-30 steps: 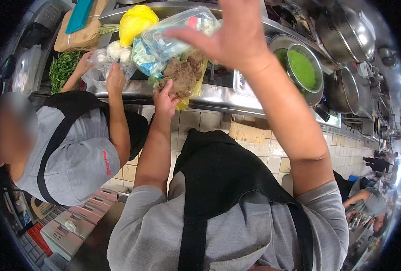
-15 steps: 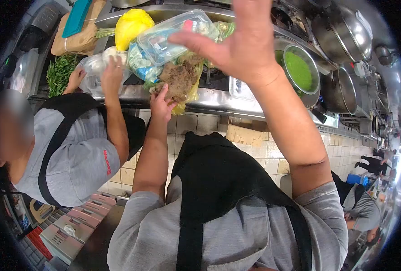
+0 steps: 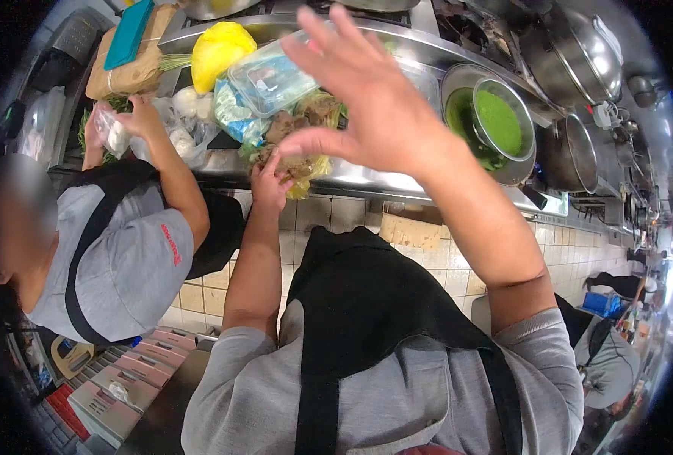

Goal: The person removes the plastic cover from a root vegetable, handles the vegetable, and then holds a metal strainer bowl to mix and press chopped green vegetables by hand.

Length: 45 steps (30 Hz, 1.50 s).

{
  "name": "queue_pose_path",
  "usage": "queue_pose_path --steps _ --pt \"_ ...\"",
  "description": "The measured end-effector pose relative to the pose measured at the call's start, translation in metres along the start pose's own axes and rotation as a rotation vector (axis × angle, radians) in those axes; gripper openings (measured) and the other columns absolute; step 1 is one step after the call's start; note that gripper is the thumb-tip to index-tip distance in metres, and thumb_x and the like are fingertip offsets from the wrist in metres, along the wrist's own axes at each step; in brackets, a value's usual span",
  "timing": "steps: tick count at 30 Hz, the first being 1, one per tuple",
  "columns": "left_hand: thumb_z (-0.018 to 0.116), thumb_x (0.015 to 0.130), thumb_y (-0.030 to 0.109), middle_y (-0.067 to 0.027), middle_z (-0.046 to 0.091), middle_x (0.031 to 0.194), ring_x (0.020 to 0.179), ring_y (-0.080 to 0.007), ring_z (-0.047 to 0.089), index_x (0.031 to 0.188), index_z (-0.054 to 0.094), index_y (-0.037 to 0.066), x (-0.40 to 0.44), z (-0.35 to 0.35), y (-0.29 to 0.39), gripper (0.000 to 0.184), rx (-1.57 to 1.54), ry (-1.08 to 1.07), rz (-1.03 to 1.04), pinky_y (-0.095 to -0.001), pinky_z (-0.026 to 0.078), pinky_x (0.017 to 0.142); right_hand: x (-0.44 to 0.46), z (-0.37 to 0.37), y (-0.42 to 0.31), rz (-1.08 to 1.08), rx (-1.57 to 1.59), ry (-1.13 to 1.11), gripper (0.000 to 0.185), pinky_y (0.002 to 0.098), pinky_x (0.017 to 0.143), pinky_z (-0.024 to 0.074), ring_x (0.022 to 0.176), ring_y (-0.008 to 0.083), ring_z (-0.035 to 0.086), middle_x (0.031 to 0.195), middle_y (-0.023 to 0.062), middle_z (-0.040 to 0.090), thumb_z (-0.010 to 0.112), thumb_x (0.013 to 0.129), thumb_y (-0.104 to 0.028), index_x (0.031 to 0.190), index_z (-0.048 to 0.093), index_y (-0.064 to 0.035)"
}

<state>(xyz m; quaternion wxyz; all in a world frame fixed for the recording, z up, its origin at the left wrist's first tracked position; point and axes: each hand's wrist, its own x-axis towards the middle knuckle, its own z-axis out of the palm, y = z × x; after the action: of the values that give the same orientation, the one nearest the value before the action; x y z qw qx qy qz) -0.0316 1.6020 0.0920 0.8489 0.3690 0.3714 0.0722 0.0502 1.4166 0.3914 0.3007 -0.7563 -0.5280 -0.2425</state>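
Observation:
My left hand (image 3: 269,184) is at the counter edge, its fingers closed on the near side of a brown, lumpy clump (image 3: 304,145) whose kind I cannot make out. Yellow plastic (image 3: 298,188) shows beneath that clump. Raised close to the camera, my right hand (image 3: 378,95) has its fingers spread and holds nothing. It partly covers the clump and a clear plastic container (image 3: 264,82). Under the container lies a blue-and-white bag (image 3: 234,114).
Left of me a co-worker's hands (image 3: 128,121) hold a small clear bag with white contents. A yellow bundle (image 3: 219,53) and brown package (image 3: 128,64) sit behind. On the right are a sieve of green stuff (image 3: 503,117), a steel pot (image 3: 571,155) and a dark handle (image 3: 533,196).
My right hand has come down and nearer to me, fingers still spread. My left hand stays at the clump. The co-worker's hands have moved left and lifted a small bag.

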Motion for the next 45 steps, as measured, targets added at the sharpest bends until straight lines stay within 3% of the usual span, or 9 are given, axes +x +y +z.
queue_pose_path --steps 2,10,13,19,23,31,40,43,45 --pt "0.078 0.084 0.031 -0.0056 0.054 0.123 0.106 -0.0278 0.054 0.125 0.047 0.015 -0.009 0.006 0.004 0.054 0.002 0.004 0.006 -0.0519 0.048 0.086 -0.020 0.005 0.001 0.077 -0.019 -0.186 0.092 0.0474 0.110 0.0358 0.140 0.0414 0.034 0.149 0.0199 0.041 0.081 0.070 -0.049 0.142 0.045 -0.0042" --pt "0.078 0.084 0.030 -0.0081 0.055 0.123 0.106 -0.0279 0.058 0.124 0.047 0.012 -0.021 0.017 0.010 0.054 0.046 0.027 0.030 -0.0488 0.050 0.083 -0.087 0.040 0.004 0.332 0.003 -0.518 0.099 0.0518 0.115 0.0284 0.145 0.0433 0.022 0.158 0.0216 0.022 0.079 0.072 -0.050 0.151 0.033 -0.0116" --pt "0.080 0.082 0.027 -0.0061 0.058 0.118 0.102 -0.0238 0.058 0.121 0.048 0.011 -0.026 0.023 0.006 0.053 0.040 0.028 0.098 -0.0447 0.050 0.078 -0.092 0.046 0.014 0.360 0.035 -0.484 0.105 0.0531 0.115 0.0267 0.146 0.0465 0.017 0.160 0.0240 0.012 0.082 0.071 -0.049 0.154 0.027 -0.0146" --pt "0.081 0.081 0.020 -0.0015 0.060 0.109 0.093 -0.0130 0.058 0.115 0.050 0.011 -0.039 0.037 0.021 0.047 0.172 0.043 0.303 -0.0317 0.045 0.068 -0.056 0.043 0.025 0.147 0.005 0.055 0.115 0.0534 0.115 0.0257 0.144 0.0508 0.017 0.158 0.0305 0.009 0.089 0.063 -0.042 0.154 0.025 -0.0138" --pt "0.080 0.082 0.019 -0.0024 0.060 0.109 0.092 -0.0126 0.058 0.116 0.050 0.010 -0.049 0.053 0.048 0.047 0.146 0.043 0.408 -0.0296 0.045 0.069 -0.069 0.058 0.019 0.194 0.065 0.067 0.112 0.0601 0.112 0.0259 0.142 0.0551 0.017 0.157 0.0319 0.010 0.088 0.063 -0.042 0.153 0.027 -0.0141" --pt "0.076 0.086 0.019 -0.0057 0.055 0.121 0.108 -0.0206 0.054 0.120 0.046 0.009 -0.039 0.041 0.064 0.047 -0.031 0.020 0.406 -0.0503 0.045 0.086 -0.142 0.089 0.011 0.393 0.010 -0.485 0.088 0.0581 0.115 0.0251 0.146 0.0448 0.016 0.160 0.0197 0.015 0.075 0.078 -0.048 0.148 0.037 -0.0127" --pt "0.077 0.085 0.031 -0.0055 0.056 0.122 0.107 -0.0233 0.056 0.123 0.047 0.011 -0.041 0.041 0.053 0.052 -0.086 0.040 0.258 -0.0492 0.042 0.092 -0.140 0.109 0.017 0.368 0.055 -0.785 0.083 0.0549 0.115 0.0266 0.146 0.0429 0.019 0.157 0.0185 0.026 0.071 0.080 -0.055 0.145 0.043 -0.0123" --pt "0.076 0.085 0.032 -0.0056 0.058 0.122 0.104 -0.0239 0.058 0.123 0.049 0.011 -0.028 0.028 0.050 0.052 -0.140 0.009 0.207 -0.0485 0.043 0.092 -0.140 0.108 0.022 0.441 -0.028 -1.068 0.085 0.0539 0.116 0.0256 0.147 0.0398 0.017 0.161 0.0151 0.020 0.064 0.084 -0.061 0.150 0.037 -0.0151" --pt "0.076 0.085 0.032 -0.0057 0.058 0.120 0.103 -0.0237 0.059 0.123 0.050 0.011 -0.027 0.024 0.050 0.051 -0.149 0.001 0.236 -0.0474 0.044 0.090 -0.153 0.109 0.032 0.485 0.017 -1.010 0.087 0.0545 0.116 0.0251 0.147 0.0403 0.018 0.161 0.0157 0.019 0.065 0.083 -0.061 0.151 0.035 -0.0153"
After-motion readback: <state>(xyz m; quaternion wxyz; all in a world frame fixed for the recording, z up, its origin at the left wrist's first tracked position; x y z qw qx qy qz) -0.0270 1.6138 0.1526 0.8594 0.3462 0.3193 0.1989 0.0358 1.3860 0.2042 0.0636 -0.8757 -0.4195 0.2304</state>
